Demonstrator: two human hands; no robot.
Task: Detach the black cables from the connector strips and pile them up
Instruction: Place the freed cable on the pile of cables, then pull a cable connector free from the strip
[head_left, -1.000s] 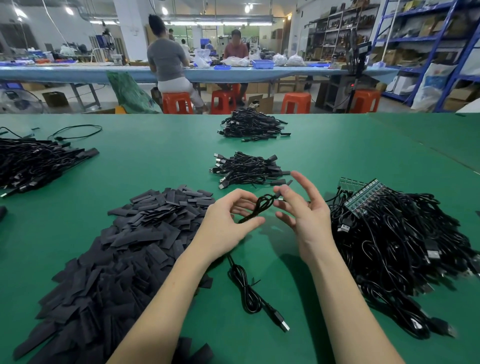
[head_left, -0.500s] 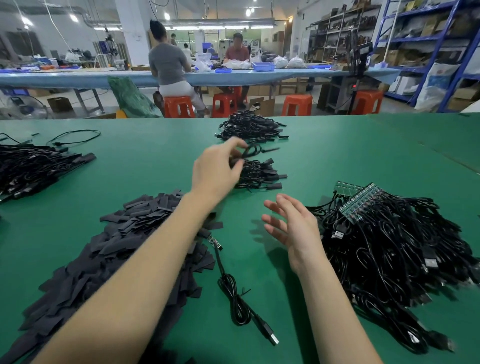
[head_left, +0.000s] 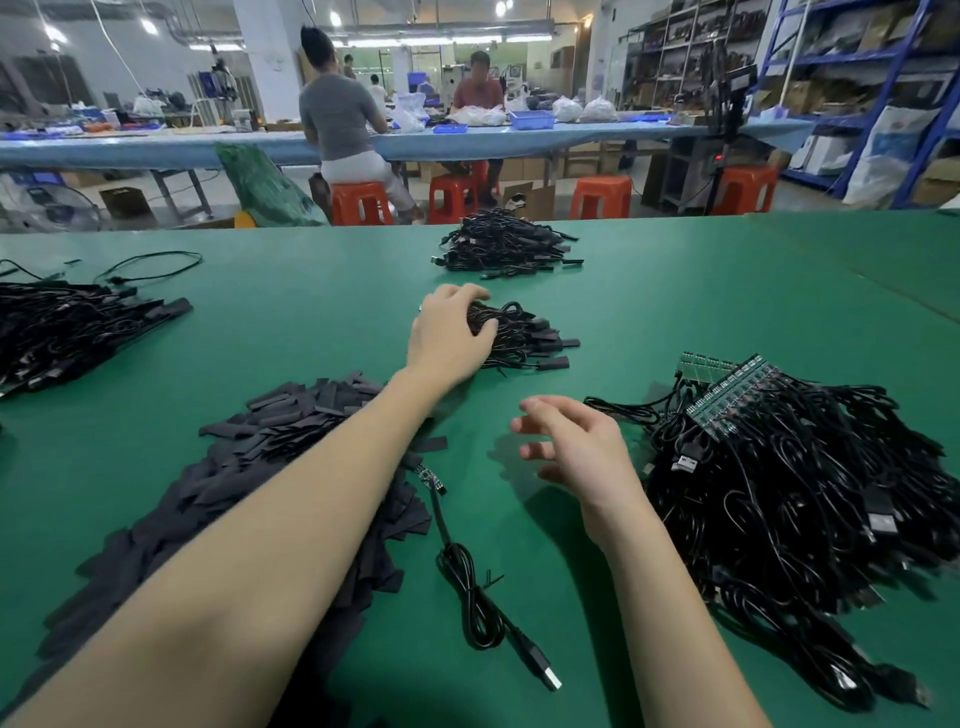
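My left hand (head_left: 449, 335) reaches forward to a small pile of detached black cables (head_left: 524, 338) in the middle of the green table (head_left: 311, 291). Its fingers and thumb curl round the pile's left end. My right hand (head_left: 576, 447) hovers above the table with its fingers spread and holds nothing. To its right lies a big tangle of black cables (head_left: 805, 493) joined to green connector strips (head_left: 727, 395). One coiled black cable (head_left: 467, 587) with a USB plug lies loose on the table between my forearms.
A heap of flat black strips (head_left: 249, 467) lies under my left forearm. A second cable pile (head_left: 504, 244) sits farther back, and a third (head_left: 67, 327) lies at the left edge. People sit on orange stools (head_left: 358, 202) beyond the table.
My left hand carried a cable from in front of me forward and came down on the middle pile. My right hand let go of that cable and drew back, empty.
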